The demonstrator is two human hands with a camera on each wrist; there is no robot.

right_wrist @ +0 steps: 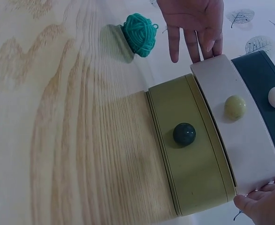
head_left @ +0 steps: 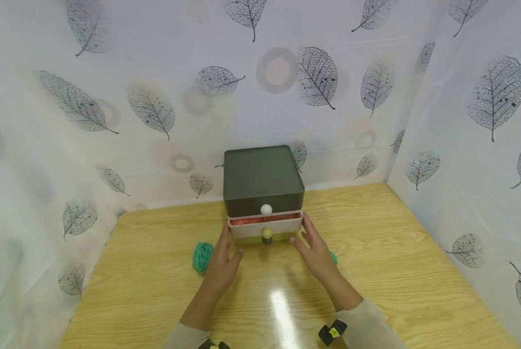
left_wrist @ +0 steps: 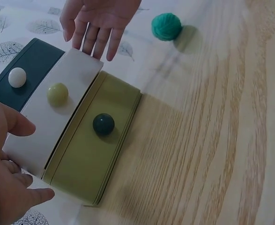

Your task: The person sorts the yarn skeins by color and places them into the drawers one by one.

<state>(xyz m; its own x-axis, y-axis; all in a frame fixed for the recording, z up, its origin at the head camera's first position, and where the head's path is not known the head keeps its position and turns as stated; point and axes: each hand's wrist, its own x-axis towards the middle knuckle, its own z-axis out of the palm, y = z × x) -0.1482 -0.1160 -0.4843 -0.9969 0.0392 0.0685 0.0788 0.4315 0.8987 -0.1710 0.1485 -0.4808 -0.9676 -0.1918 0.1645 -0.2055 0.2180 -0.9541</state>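
Observation:
A small three-tier drawer box stands at the table's back, with a dark green top drawer [head_left: 247, 206], a white middle drawer [head_left: 284, 224] and an olive bottom drawer [left_wrist: 114, 154]. The white drawer is pulled partly out, and reddish-orange material [head_left: 248, 221] shows inside it. My left hand [head_left: 220, 271] touches its left side with extended fingers. On the opposite side, my right hand [head_left: 320, 257] rests straight fingers against the drawer's end. Both thumbs stand apart from the drawer front. The yellow-green knob [left_wrist: 57, 94] between the hands is untouched.
A green yarn ball [head_left: 202, 257] lies just left of my left hand. Another green ball [left_wrist: 166, 26] sits beyond my right hand, mostly hidden by it in the head view. Leaf-printed white sheeting [head_left: 260, 116] hangs behind and beside the wooden table [head_left: 395, 271].

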